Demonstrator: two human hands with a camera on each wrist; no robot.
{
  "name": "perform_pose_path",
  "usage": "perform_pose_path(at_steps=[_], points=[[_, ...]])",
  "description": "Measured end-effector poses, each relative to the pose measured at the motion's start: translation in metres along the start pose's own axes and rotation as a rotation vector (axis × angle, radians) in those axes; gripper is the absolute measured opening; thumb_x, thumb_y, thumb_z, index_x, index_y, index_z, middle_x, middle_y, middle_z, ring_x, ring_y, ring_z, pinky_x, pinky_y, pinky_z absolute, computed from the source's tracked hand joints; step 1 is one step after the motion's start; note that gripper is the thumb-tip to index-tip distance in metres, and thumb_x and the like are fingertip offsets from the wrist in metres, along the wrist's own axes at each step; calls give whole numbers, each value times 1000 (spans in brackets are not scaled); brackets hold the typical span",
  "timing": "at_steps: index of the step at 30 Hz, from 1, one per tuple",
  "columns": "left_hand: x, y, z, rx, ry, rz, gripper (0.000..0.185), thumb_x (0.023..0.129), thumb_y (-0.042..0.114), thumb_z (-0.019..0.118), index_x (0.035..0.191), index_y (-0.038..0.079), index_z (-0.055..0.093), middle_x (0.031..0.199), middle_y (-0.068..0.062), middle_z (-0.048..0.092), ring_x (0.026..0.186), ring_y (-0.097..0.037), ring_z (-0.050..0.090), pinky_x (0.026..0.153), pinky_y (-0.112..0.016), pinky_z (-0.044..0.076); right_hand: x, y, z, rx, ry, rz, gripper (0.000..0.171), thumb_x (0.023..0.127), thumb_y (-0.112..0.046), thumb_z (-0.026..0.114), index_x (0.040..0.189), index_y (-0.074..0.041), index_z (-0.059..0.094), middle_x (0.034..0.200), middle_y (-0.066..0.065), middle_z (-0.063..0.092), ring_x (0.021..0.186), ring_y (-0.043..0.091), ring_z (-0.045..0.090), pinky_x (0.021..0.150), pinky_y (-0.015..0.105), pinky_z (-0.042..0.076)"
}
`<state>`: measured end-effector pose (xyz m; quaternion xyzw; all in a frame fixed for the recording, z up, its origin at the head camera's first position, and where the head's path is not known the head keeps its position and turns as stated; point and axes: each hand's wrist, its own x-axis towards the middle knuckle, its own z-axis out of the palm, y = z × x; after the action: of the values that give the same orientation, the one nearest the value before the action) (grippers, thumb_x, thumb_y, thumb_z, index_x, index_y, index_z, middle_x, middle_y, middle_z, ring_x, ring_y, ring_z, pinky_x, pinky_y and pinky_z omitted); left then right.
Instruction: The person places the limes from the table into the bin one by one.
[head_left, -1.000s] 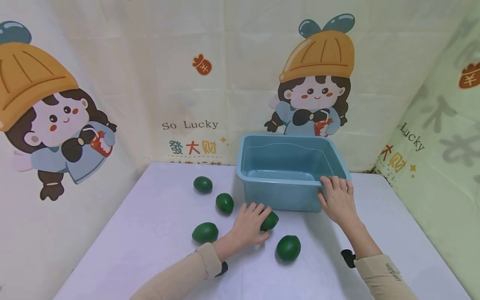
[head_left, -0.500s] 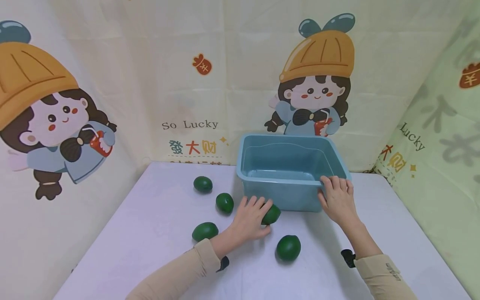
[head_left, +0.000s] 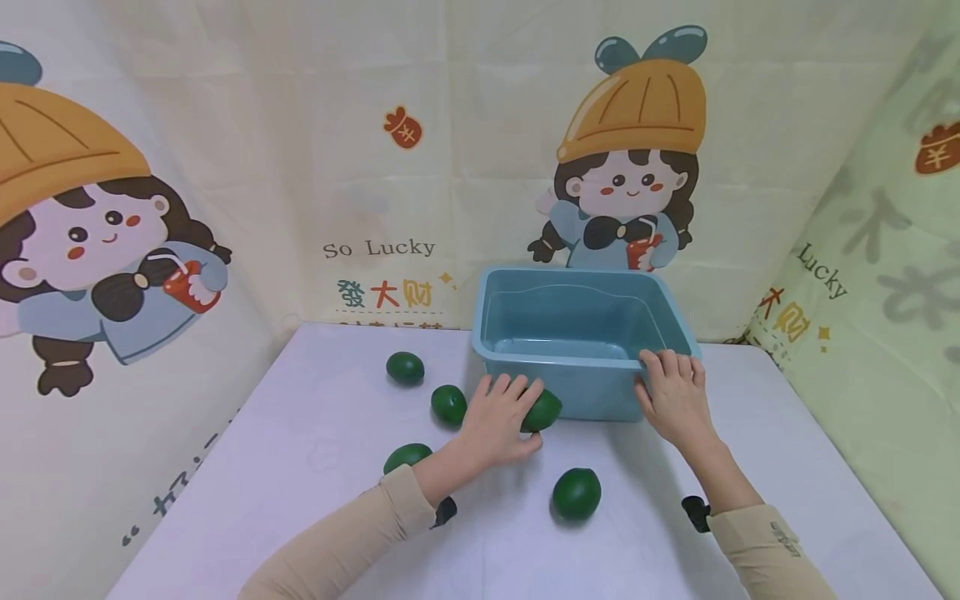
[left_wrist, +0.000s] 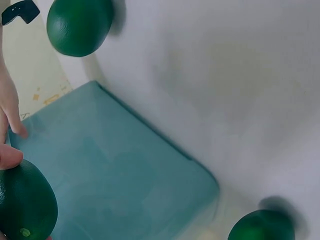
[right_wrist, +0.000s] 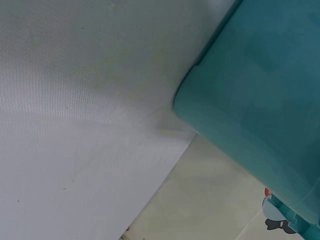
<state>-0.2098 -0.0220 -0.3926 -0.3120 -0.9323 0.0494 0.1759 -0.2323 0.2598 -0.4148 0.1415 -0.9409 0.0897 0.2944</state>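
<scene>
Quick count: five green fruits total, one point(head_left: 405, 367) at the back, one point(head_left: 447, 404) a bit nearer, one point(head_left: 542, 410) under the left hand point(head_left: 498, 421), one point(head_left: 406, 456) half hidden behind that sleeve, and one point(head_left: 576, 494) out front. One blue tub point(head_left: 558, 398). One desk point(head_left: 315, 442). Two hands, the right point(head_left: 675, 398) being on the tub's rim. Two cartoon girls on the back wall.

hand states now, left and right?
Left hand: grips a green fruit.
Right hand: holds the blue bin at its rim.
</scene>
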Motion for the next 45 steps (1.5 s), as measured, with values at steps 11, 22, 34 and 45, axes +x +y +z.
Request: perform_pose_path(at_steps=[11,22,34,45], points=[[10,-5,-12,3,44,17,65,77,51,54,133,19,42,117,1,49,100,-18,42,86,-39,35,1,0,0,-4,-5,4,37,84,-14,55,116,-4,39,101,19,36,99,37,31,91,53,14],[19,-9,-24,26,67,30,64,78,51,53,132,19,42,116,2,49,98,-18,44,82,-36,34,2,-1,0,16,9,-4,34,84,-14,52,114,-3,40,101,18,36,98,37,31,90,53,14],[33,-17,-37,44,109,20,62,78,49,51,131,18,43,116,1,50,99,-18,45,83,-36,34,1,0,2,21,24,-11,35,83,-14,52,114,-3,40,100,18,36,97,37,31,90,53,14],[47,-23,-39,69,163,25,61,78,48,52,130,18,44,113,1,49,95,-18,44,80,-35,34,1,-1,0,23,16,0,35,84,-14,53,114,-2,41,101,19,37,98,37,31,90,53,14]])
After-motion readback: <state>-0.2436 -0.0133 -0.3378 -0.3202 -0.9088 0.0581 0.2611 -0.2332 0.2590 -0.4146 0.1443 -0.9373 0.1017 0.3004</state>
